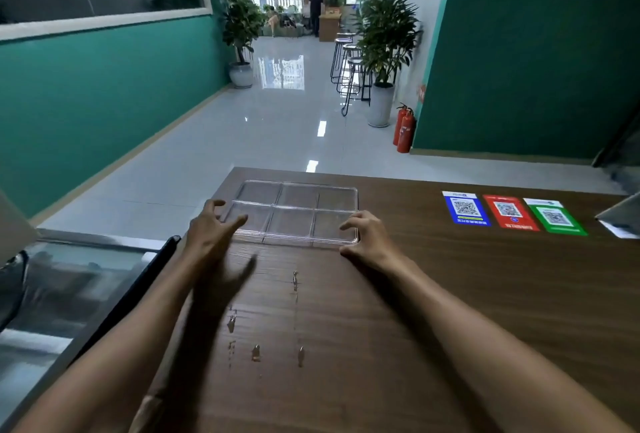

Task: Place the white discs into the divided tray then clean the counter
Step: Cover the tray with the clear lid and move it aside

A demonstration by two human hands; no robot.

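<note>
Now the left hand, fingers spread and empty, hovers at the nine o'clock edge of the clear plastic six-compartment tray; the right hand, curled loosely and empty, rests at its four o'clock corner. No white discs visible (compartments empty). Small water droplets at six o'clock could let the tray skid. Three QR-code stickers sit at three o'clock, text unreadable.

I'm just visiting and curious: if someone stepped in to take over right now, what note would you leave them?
Left hand: open, hovering at the left edge of the clear plastic six-compartment tray.
Right hand: open, fingertips at the tray's near right corner.
Tray sits on the dark wooden counter; every compartment is empty.
No white discs in view.
Water droplets on the counter nearer the person.
Left: fill the tray, wipe the counter.
</note>
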